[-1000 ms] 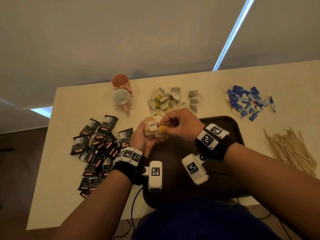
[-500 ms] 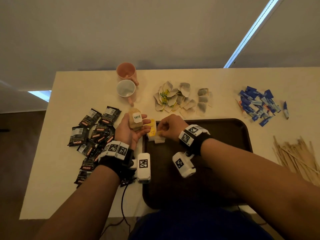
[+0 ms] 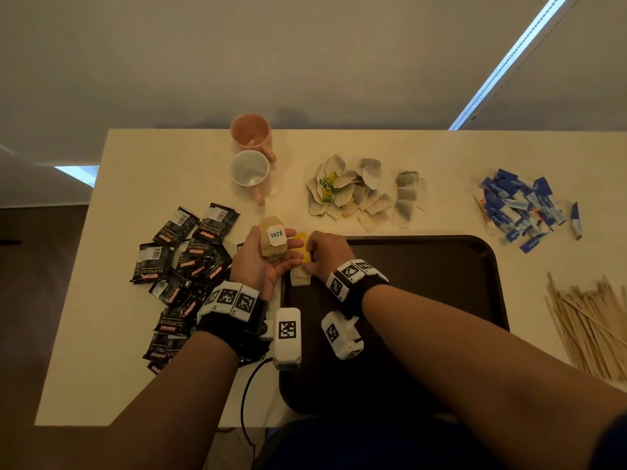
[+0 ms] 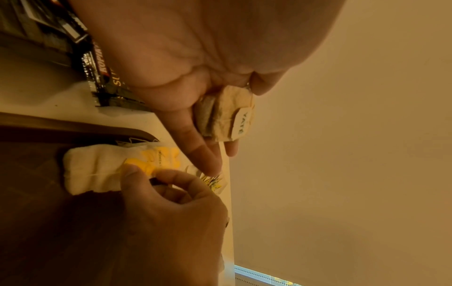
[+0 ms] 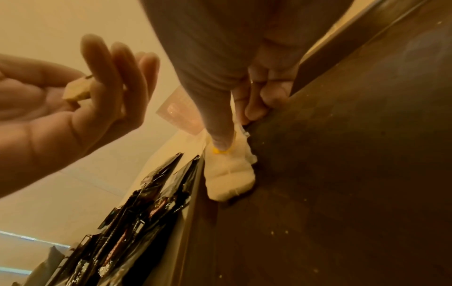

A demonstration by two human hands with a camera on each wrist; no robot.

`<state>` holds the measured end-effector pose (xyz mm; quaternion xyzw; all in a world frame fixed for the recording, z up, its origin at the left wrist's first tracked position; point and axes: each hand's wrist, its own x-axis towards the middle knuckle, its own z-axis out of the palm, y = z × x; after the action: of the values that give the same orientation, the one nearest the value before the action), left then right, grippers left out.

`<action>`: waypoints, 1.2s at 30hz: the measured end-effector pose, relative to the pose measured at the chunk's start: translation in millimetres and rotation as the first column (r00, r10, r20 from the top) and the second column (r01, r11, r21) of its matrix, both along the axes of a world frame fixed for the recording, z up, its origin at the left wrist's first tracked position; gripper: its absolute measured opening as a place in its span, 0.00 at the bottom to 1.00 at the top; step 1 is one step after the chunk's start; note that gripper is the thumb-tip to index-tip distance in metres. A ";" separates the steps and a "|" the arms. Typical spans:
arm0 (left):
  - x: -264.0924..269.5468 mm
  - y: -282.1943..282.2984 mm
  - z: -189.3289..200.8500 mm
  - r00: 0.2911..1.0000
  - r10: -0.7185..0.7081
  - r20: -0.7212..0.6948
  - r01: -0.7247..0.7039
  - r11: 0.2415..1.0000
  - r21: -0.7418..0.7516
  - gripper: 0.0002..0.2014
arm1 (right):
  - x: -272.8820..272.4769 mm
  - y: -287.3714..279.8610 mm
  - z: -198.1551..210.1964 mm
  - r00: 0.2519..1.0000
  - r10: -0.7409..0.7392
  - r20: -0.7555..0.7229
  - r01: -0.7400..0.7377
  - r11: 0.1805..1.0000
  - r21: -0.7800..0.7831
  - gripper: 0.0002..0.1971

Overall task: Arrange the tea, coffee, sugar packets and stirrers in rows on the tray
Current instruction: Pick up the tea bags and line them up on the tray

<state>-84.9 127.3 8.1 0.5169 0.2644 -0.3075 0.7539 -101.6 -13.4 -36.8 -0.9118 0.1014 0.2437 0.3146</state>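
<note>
My left hand (image 3: 268, 264) lies palm up at the far left corner of the dark brown tray (image 3: 441, 266). It holds a small stack of tea bags (image 3: 274, 239) with a white YATÉ tag, thumb against the stack (image 4: 225, 116). My right hand (image 3: 325, 252) is just right of it, fingers curled. Its thumb presses a pale tea bag (image 3: 300, 279) with a yellow tag onto the tray's corner (image 4: 93, 168) (image 5: 229, 174). No other item shows on the tray.
A loose tea bag pile (image 3: 349, 195) lies beyond the tray. Black coffee sachets (image 3: 190, 262) spread to the left. Blue sugar packets (image 3: 519, 208) lie far right and wooden stirrers (image 3: 590, 320) at the right edge. Two mugs (image 3: 250, 154) stand far left.
Both hands dropped from above the tray to its far left corner. The right hand drew one tea bag off the stack and set it down on the tray.
</note>
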 end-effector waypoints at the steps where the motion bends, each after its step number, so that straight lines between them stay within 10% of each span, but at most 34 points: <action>1: -0.2 0.2 -0.5 1.000 0.000 0.002 0.000 1.000 0.001 0.33 | -1.7 -2.1 -0.4 0.999 -0.044 -0.019 0.044 0.999 -0.002 0.16; 8: -0.5 0.6 -3.4 1.000 -0.016 0.013 0.016 1.000 -0.002 0.33 | -9.9 -3.7 -0.5 0.951 -0.198 -0.236 0.248 0.946 0.210 0.05; 18: -16.4 -11.5 4.7 0.986 -0.167 0.027 0.167 0.986 -0.022 0.26 | -7.5 -44.8 43.3 0.953 -0.265 0.147 0.189 0.900 0.393 0.11; 36: -40.4 -44.3 16.9 0.883 -0.454 0.124 0.460 0.888 -0.023 0.10 | -38.6 -79.8 66.2 0.830 -0.549 0.100 0.379 0.687 0.620 0.09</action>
<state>-125.3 83.0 25.0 0.5616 0.0835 -0.4529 0.6874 -140.2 -93.2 29.5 -0.7408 0.2074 0.0433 0.6375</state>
